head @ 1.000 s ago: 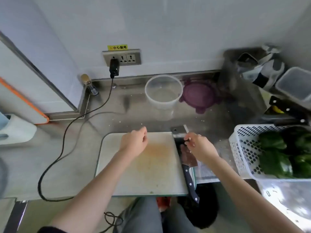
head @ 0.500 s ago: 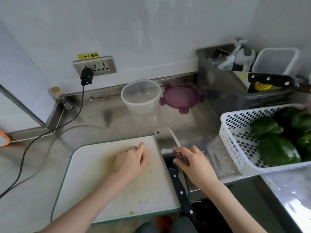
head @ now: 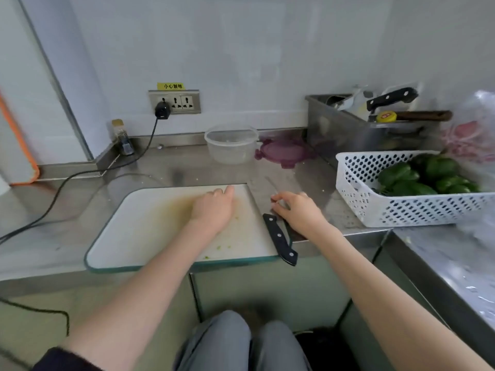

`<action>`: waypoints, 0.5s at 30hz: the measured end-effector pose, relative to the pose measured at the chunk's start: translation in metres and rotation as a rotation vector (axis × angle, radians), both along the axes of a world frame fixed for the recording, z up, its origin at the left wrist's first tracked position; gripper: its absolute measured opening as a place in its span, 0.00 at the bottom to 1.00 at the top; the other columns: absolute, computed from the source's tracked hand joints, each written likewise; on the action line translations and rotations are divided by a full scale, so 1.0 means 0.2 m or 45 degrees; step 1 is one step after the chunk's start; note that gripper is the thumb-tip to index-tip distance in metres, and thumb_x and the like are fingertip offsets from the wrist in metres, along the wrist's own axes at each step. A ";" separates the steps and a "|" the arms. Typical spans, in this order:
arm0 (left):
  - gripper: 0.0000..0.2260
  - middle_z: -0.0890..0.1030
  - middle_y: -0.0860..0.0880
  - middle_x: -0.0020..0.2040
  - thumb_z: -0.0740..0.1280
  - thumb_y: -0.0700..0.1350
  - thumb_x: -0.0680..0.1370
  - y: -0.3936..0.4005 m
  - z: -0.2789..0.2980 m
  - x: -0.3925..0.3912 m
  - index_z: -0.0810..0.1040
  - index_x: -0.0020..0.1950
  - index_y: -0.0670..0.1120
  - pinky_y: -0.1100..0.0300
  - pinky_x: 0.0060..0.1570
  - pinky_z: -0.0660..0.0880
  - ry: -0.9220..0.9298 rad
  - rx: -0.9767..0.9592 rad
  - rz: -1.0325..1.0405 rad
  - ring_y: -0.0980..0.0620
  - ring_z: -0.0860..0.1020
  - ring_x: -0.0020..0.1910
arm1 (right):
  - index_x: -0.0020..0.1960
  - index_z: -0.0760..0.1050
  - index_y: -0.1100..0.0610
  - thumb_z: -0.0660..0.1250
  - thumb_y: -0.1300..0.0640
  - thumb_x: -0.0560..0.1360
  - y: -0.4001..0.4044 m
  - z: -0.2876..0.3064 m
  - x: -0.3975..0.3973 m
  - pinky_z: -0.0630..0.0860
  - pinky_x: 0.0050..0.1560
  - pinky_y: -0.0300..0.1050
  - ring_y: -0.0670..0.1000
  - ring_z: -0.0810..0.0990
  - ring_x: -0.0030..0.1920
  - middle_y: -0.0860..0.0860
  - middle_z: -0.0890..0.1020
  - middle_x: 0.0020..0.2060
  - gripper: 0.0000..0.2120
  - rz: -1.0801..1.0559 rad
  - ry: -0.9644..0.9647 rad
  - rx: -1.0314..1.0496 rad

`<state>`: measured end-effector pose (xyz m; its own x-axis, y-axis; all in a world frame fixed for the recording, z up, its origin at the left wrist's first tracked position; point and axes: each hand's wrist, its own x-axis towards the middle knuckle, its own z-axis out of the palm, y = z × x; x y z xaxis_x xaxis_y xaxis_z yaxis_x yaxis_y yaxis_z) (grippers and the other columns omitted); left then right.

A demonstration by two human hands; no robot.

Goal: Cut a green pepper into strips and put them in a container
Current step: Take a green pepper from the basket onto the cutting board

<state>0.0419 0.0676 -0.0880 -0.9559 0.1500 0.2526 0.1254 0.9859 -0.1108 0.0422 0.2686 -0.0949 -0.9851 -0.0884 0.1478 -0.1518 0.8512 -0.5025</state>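
Several green peppers (head: 417, 180) lie in a white perforated basket (head: 401, 210) at the right. A white cutting board (head: 150, 226) with small green scraps lies in front of me. My left hand (head: 214, 207) rests on the board with fingers loosely curled and holds nothing. My right hand (head: 297, 210) pinches the blade of a black-handled knife (head: 280, 238) just off the board's right edge. The blade shows only as a thin line past my fingers. A clear round container (head: 231, 145) stands empty behind the board.
A purple lid (head: 281, 153) lies beside the container. A steel tray (head: 345, 129) with more knives stands at the back right, next to a plastic bag (head: 471, 135). A black cable (head: 80, 175) runs from a wall socket (head: 174, 101) across the counter's left. A small bottle (head: 123, 137) stands in the corner.
The view has pulled back and shifted. The knife blade lay flat under my right fingers; now it looks turned on edge. My left hand stays on the board.
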 end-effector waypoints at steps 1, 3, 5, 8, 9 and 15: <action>0.13 0.76 0.41 0.58 0.52 0.42 0.81 0.01 0.01 0.01 0.64 0.65 0.44 0.52 0.47 0.72 -0.018 -0.024 0.004 0.40 0.77 0.55 | 0.61 0.74 0.45 0.61 0.44 0.77 0.00 0.01 0.01 0.73 0.58 0.50 0.56 0.74 0.56 0.54 0.74 0.48 0.14 -0.003 0.001 0.023; 0.16 0.76 0.42 0.59 0.53 0.39 0.79 0.03 0.04 0.01 0.63 0.67 0.44 0.52 0.48 0.72 -0.029 -0.080 -0.008 0.41 0.77 0.56 | 0.62 0.74 0.46 0.60 0.45 0.78 -0.02 0.03 0.03 0.73 0.57 0.50 0.59 0.74 0.56 0.56 0.73 0.52 0.15 -0.018 0.016 0.070; 0.17 0.75 0.43 0.59 0.55 0.37 0.78 0.04 0.06 0.01 0.63 0.67 0.44 0.53 0.47 0.72 -0.034 -0.115 -0.036 0.42 0.77 0.56 | 0.64 0.74 0.47 0.58 0.47 0.80 -0.04 0.05 0.06 0.73 0.56 0.50 0.60 0.72 0.57 0.57 0.72 0.54 0.15 -0.033 0.041 0.171; 0.17 0.76 0.44 0.58 0.58 0.37 0.76 0.06 0.08 0.01 0.65 0.65 0.45 0.54 0.47 0.72 -0.039 -0.090 -0.085 0.43 0.77 0.56 | 0.64 0.73 0.50 0.56 0.49 0.80 -0.06 0.08 0.09 0.71 0.53 0.51 0.59 0.70 0.59 0.57 0.73 0.55 0.15 -0.019 0.078 0.340; 0.15 0.77 0.45 0.57 0.59 0.39 0.76 0.07 0.09 0.01 0.67 0.63 0.46 0.54 0.45 0.72 -0.035 -0.039 -0.098 0.43 0.78 0.55 | 0.62 0.73 0.51 0.57 0.49 0.80 -0.06 0.11 0.10 0.71 0.53 0.50 0.59 0.71 0.59 0.56 0.73 0.55 0.14 -0.006 0.092 0.372; 0.05 0.79 0.48 0.48 0.59 0.44 0.77 0.25 0.26 -0.05 0.71 0.51 0.48 0.55 0.39 0.70 0.184 0.376 -0.328 0.41 0.78 0.46 | 0.52 0.77 0.54 0.65 0.57 0.74 0.13 0.43 0.10 0.72 0.46 0.47 0.54 0.76 0.45 0.52 0.77 0.43 0.07 -0.040 0.420 0.095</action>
